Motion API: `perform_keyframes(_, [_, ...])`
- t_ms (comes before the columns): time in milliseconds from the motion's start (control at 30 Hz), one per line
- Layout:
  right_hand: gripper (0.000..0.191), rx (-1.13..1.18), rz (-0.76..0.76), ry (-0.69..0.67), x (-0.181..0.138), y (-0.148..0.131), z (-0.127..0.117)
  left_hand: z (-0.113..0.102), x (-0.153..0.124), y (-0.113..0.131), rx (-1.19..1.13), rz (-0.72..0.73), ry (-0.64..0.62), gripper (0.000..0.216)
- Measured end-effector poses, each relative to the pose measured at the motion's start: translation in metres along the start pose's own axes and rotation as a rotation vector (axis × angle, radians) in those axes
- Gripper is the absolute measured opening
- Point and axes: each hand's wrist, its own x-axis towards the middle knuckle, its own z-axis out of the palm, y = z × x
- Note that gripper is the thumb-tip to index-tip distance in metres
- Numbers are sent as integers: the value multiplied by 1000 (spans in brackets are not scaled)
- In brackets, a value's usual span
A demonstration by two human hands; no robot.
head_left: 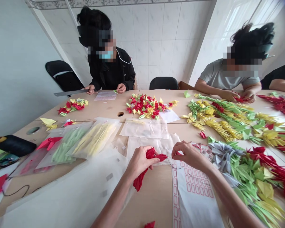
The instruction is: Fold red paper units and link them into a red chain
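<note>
My left hand (142, 161) is closed around a bundle of red folded-paper pieces (139, 180), which look like origami cranes strung together; one pointed tip sticks out to the right. A dark thread (170, 163) runs from that tip in a loose loop to my right hand (185, 152). There the thumb and fingers pinch the thread; whether a needle is in them is too small to tell. A bit of red paper (180, 153) shows by the right fingers. Below both hands lies a sheet of labels with red outlines (196, 180).
Plastic bags of folded strips (92, 139) lie at left beside a black thread spool (14, 145). Strung paper pieces (249, 177) crowd the right side. A mixed heap (146, 104) sits mid-table. Across it, one person (110, 69) holds a long blade-like strip; another (228, 76) handles red paper.
</note>
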Motion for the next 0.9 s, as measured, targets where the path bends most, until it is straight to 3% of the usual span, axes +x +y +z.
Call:
perform_keyframes(167, [14, -5, 5, -32, -3, -1, 5, 5, 0, 1, -34, -6, 19, 15])
perform_keyframes(267, [51, 153, -8, -28, -2, -3, 10, 7, -1, 3, -52, -11, 28, 19])
perform_keyframes(333, [63, 384, -44, -90, -1, -7, 15, 8, -1, 4, -57, 0, 43, 24])
perform_keyframes(433, [53, 757, -58, -205, 3, -14, 24, 7, 0, 4, -50, -1, 44, 27])
perform_keyframes(500, [41, 859, -10, -220, 5, -17, 28, 6, 0, 3, -38, -17, 30, 27])
perform_keyframes(600, [27, 853, 58, -152, 7, -17, 27, 4, 0, 0, -32, -39, 14, 27])
perform_keyframes(733, [25, 811, 83, -47, 8, -11, 19, 1, 1, -3, -4, -42, -1, 27])
perform_keyframes(900, [24, 784, 85, -59, 8, -6, 16, 2, -1, 3, 96, -22, -22, 16])
